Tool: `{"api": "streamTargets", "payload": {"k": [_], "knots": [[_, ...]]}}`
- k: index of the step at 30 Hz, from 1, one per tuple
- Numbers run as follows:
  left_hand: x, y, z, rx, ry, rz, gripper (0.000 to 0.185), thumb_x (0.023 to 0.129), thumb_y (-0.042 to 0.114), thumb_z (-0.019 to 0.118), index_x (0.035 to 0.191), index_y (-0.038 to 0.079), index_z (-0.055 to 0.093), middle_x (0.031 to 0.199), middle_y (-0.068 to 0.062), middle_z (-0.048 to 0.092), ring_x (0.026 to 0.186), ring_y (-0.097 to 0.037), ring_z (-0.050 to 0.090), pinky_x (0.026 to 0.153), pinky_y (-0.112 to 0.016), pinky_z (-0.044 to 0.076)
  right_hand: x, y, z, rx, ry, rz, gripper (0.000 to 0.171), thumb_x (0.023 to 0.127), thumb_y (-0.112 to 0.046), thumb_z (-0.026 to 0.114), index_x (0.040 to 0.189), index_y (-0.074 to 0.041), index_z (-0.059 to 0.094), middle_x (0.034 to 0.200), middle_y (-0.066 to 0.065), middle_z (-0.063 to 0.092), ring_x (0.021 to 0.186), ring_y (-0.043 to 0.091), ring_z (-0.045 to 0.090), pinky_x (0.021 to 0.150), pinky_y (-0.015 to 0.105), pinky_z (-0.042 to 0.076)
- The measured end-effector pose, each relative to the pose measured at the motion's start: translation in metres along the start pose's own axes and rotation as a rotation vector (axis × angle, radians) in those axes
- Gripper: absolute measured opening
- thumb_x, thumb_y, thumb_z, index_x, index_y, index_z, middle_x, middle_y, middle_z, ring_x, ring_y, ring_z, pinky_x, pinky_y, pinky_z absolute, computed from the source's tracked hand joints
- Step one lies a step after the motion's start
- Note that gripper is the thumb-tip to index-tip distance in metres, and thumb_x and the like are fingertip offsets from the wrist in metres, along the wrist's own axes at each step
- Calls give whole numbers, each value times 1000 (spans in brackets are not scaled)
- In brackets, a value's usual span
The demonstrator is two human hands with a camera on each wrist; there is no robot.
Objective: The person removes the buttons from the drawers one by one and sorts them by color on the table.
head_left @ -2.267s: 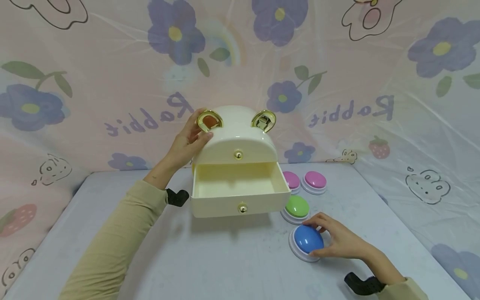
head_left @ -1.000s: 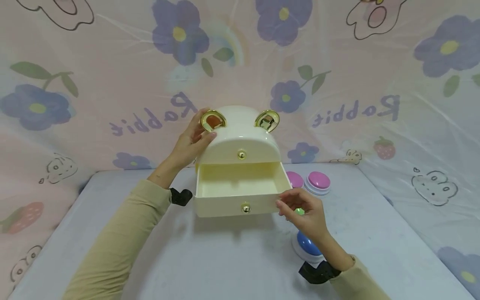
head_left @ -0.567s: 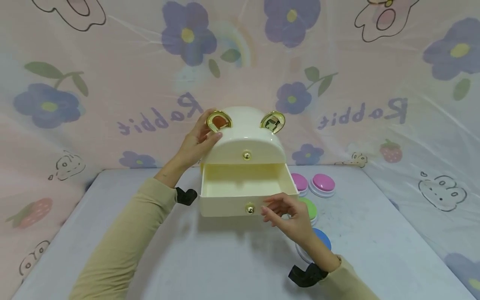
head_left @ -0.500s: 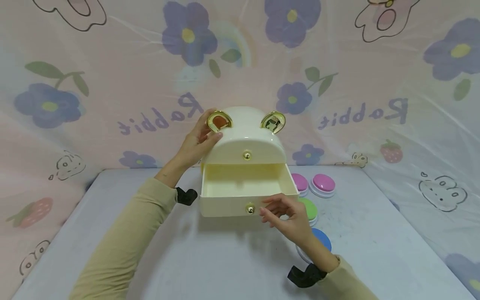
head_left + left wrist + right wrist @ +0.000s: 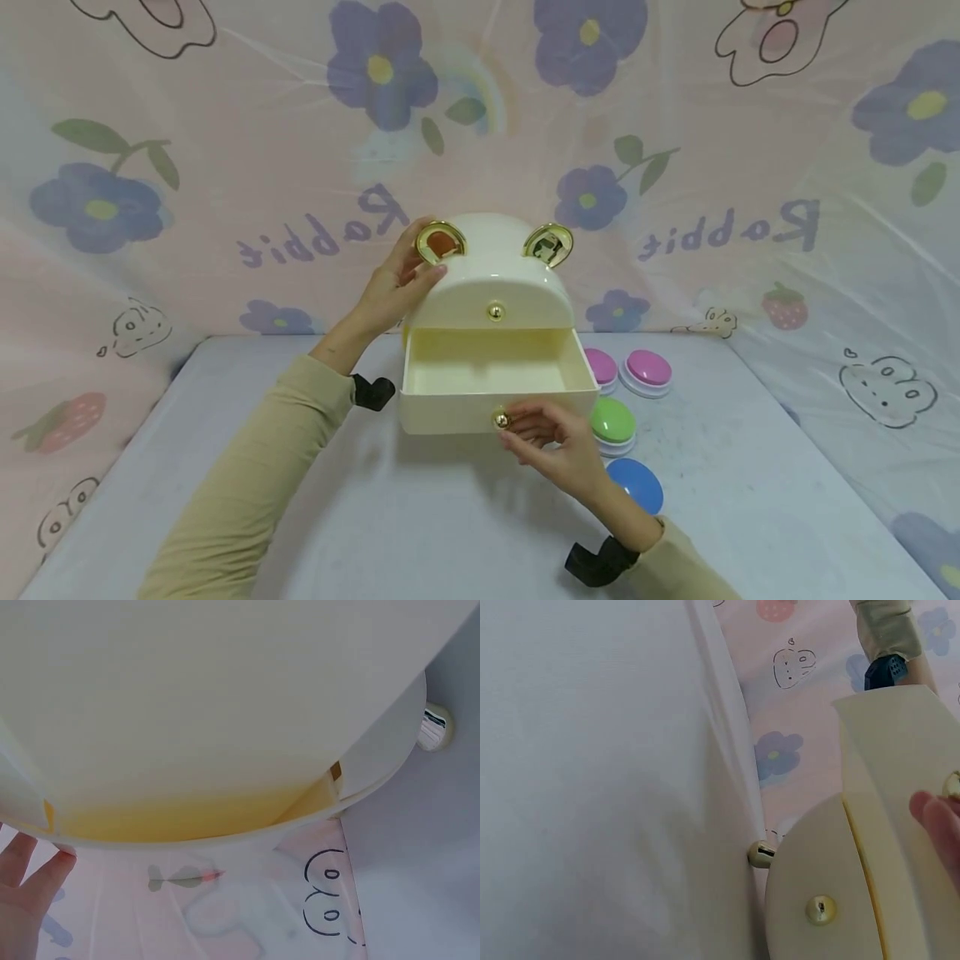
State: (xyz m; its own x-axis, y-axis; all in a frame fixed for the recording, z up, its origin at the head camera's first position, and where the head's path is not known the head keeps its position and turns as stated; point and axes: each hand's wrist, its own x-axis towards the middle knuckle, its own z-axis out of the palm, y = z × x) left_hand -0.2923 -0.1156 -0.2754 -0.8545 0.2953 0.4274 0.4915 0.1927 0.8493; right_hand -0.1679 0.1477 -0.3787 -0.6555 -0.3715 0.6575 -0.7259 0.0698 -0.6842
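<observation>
A cream storage box point(image 5: 480, 287) with a domed top and two gold ears stands on the table, its lower drawer point(image 5: 442, 414) pulled out and bare inside. My left hand point(image 5: 390, 287) grips the box at its left ear, thumb in front and fingers behind. In the left wrist view, fingertips of the left hand point(image 5: 30, 889) touch the box's rim. My right hand point(image 5: 555, 442) has thumb and index finger at the lower drawer's gold knob point(image 5: 501, 419), pinching it from the right. The right wrist view shows fingertips point(image 5: 934, 814) of that hand beside the knob.
Right of the box, on the white table point(image 5: 750, 467), are push-button lights: a green one point(image 5: 613, 419), a blue one point(image 5: 636, 485) partly behind the right wrist, and two pink ones, one point(image 5: 648, 367) farther right. A patterned curtain point(image 5: 255, 167) hangs behind.
My right hand has left the blue button light and moved up and left, along the drawer front to its knob. The left hand keeps its grip on the box. The drawer stays out.
</observation>
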Motion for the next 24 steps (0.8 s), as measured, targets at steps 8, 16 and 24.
{"api": "streamTargets", "payload": {"k": [8, 16, 24], "knots": [[-1, 0, -1, 8, -1, 11, 66, 97, 21, 56, 152, 33, 21, 145, -12, 45, 138, -27, 38, 115, -52, 25, 1, -1, 7, -54, 47, -20, 31, 76, 13, 72, 104, 4, 62, 87, 19, 71, 67, 14, 70, 50, 22, 54], [1, -1, 0, 9, 2, 22, 66, 96, 20, 57, 151, 33, 22, 142, -12, 47, 137, -26, 40, 114, -51, 27, 7, 1, 10, -27, 52, -25, 31, 74, 18, 70, 101, 6, 61, 85, 20, 70, 60, 24, 67, 49, 23, 54], [1, -1, 1, 14, 2, 13, 66, 97, 21, 57, 151, 32, 22, 143, -11, 47, 137, -27, 40, 115, -53, 25, 25, -13, 14, -14, 85, 67, 25, 75, 19, 68, 98, 13, 58, 83, 26, 67, 62, 32, 66, 50, 28, 55]]}}
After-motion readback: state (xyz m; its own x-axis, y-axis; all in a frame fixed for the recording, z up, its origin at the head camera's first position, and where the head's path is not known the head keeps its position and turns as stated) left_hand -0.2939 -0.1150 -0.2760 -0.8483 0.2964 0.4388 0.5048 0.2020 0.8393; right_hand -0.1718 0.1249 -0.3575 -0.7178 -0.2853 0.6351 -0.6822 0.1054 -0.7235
